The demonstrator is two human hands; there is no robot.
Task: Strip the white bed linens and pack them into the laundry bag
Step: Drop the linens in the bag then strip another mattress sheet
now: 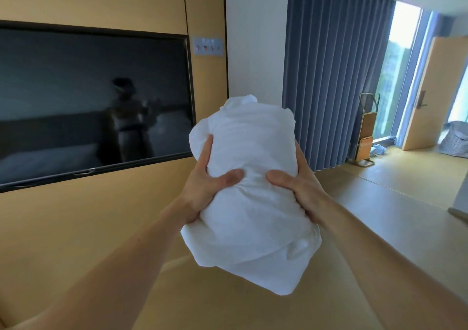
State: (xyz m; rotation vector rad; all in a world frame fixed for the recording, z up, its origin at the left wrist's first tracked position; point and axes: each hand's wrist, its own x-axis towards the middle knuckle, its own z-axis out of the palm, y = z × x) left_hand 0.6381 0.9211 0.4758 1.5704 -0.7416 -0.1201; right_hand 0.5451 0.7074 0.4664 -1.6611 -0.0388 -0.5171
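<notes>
Linen [253,210] is up before us. Left hand [207,185] and right hand [300,190] are both curled round its sides, thumbs pressing the front. We'd keep it squeezed, loose tail tucked. The likely bag [454,139] lies far right of the right hand, by the door [425,96]. A rack [366,129] stands beside that route.

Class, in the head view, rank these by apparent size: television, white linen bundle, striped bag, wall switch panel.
1. Television, largest, though cut by the left edge.
2. White linen bundle, enlarged by nearness to the camera.
3. Striped bag and wall switch panel look alike; the bag is cut by the frame edge, so unranked.
</notes>
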